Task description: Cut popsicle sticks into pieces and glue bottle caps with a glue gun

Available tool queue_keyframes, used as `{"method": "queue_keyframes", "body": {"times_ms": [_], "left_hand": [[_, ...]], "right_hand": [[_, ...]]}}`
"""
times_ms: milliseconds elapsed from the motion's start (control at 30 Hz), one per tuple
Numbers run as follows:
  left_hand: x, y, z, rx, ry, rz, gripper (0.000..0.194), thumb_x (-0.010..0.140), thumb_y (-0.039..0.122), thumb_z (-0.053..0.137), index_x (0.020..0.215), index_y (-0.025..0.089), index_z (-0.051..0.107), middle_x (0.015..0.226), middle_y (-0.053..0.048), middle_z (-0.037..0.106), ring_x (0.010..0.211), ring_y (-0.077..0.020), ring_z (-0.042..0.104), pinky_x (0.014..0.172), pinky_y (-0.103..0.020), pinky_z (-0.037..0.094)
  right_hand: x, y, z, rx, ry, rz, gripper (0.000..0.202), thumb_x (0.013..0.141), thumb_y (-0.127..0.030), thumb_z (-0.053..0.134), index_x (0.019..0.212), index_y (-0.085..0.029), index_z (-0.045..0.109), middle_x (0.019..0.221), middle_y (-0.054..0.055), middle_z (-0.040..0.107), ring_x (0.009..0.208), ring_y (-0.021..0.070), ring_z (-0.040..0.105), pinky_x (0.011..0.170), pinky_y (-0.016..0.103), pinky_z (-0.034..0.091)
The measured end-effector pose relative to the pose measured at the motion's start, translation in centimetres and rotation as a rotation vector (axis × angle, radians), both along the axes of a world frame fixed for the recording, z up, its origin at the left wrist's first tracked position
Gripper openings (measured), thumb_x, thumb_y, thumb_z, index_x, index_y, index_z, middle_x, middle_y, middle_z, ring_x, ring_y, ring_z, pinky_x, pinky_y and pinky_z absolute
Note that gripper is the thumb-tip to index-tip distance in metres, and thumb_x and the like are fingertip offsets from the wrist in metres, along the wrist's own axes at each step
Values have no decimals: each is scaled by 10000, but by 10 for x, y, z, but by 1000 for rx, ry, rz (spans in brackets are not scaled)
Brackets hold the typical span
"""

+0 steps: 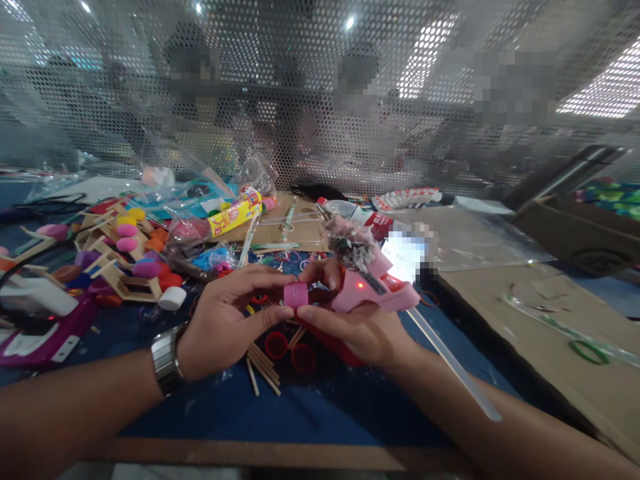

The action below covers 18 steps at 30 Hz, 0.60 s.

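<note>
Between the fingertips of both hands sits a small pink bottle cap piece (296, 295) with a seam round its middle, perhaps two caps set together. My left hand (227, 317), a metal watch on its wrist, pinches it between thumb and fingers. My right hand (357, 327) is closed, its thumb and fingertips at the piece's right side, with a pink glue gun (370, 290) tucked in its grip. The gun's red light is lit and a clear glue stick (455, 367) sticks out of its back. Greyish fluff (350, 241) clings near its nozzle. Below lie red caps (276, 345) and wooden sticks (263, 367).
Coloured caps and wooden stick frames (130, 280) crowd the left, beside a purple power strip (55, 333). A yellow packet (235, 213) lies at the back, before a perforated metal screen (300, 80). Cardboard (530, 333) covers the right, near a lit phone screen (403, 257).
</note>
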<state>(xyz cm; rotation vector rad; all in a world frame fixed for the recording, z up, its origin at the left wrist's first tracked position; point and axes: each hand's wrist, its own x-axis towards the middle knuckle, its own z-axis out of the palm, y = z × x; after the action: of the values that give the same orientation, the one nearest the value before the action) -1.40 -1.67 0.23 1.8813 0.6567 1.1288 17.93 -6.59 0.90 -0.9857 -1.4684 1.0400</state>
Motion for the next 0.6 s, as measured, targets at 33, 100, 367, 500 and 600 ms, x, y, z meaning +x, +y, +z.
{"method": "queue_keyframes", "body": {"times_ms": [33, 100, 367, 500, 600], "left_hand": [[0, 0, 0, 11, 3, 1, 268, 767, 259, 825, 1033, 257, 799, 1023, -72, 763, 959, -204, 699, 884, -292, 559], [-1, 1, 0, 30, 5, 5, 272, 766, 260, 827, 1037, 269, 800, 1022, -69, 768, 961, -203, 703, 884, -295, 562], [-3, 2, -3, 72, 7, 14, 296, 759, 246, 834, 1050, 284, 800, 1029, -75, 774, 969, -209, 710, 887, -303, 566], [-2, 4, -7, 122, -24, 9, 325, 745, 219, 845, 1058, 289, 797, 991, -65, 771, 914, -181, 714, 832, -261, 574], [-2, 6, -9, 178, -57, 5, 344, 739, 204, 850, 1067, 292, 793, 962, -47, 768, 887, -156, 714, 803, -225, 574]], "right_hand": [[0, 0, 0, 3, 5, 0, 357, 801, -300, 722, 791, -272, 367, 969, 20, 607, 876, 198, 612, 824, 387, 547], [0, -1, 1, -1, 20, -5, 360, 800, -301, 732, 788, -271, 373, 972, 19, 610, 880, 197, 614, 817, 384, 551], [0, -1, -4, -30, 52, 14, 361, 795, -303, 752, 792, -272, 393, 1005, 14, 629, 849, 174, 648, 809, 362, 570], [0, -1, -7, -74, 110, 29, 406, 772, -353, 782, 798, -269, 386, 1018, 16, 663, 897, 181, 679, 827, 357, 585], [-1, 0, -6, -66, 46, -1, 463, 745, -440, 799, 776, -267, 371, 978, 24, 694, 904, 205, 689, 832, 379, 586]]}}
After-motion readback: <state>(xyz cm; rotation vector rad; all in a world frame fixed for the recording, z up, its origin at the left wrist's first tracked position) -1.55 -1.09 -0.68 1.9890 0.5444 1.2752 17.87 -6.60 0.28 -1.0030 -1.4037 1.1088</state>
